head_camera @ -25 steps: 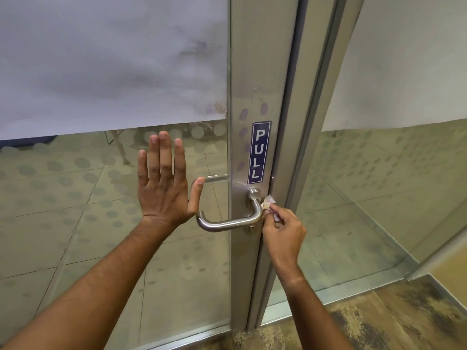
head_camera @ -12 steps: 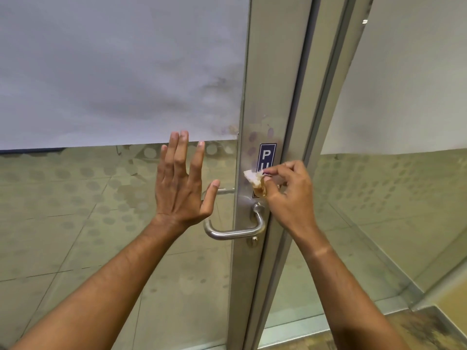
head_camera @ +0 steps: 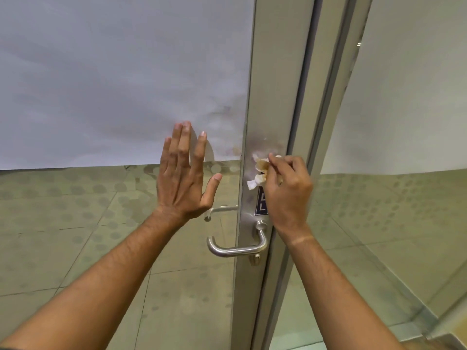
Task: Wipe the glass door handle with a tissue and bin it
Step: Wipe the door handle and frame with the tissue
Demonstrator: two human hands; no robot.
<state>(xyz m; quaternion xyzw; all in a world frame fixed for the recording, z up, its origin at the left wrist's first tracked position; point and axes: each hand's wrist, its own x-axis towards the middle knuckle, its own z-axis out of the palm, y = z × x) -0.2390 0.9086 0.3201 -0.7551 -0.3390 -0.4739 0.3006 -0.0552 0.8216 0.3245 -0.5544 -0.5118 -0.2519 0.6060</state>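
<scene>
Wiping step: right hand [head_camera: 285,190] pinches the tissue [head_camera: 257,173] seemingly against the door stile [head_camera: 267,97], left hand [head_camera: 183,178] splayed empty; next, down to the handle [head_camera: 237,248].

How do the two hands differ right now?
The left hand is open and flat, fingers spread, against the glass; the right hand is curled, pinching a tissue. The left hand holds nothing. The right hand is at the metal stile, above the handle. Both are raised.

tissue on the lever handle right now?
No: the right hand presses the tissue against the metal door stile above the handle, which sits bare below.
</scene>
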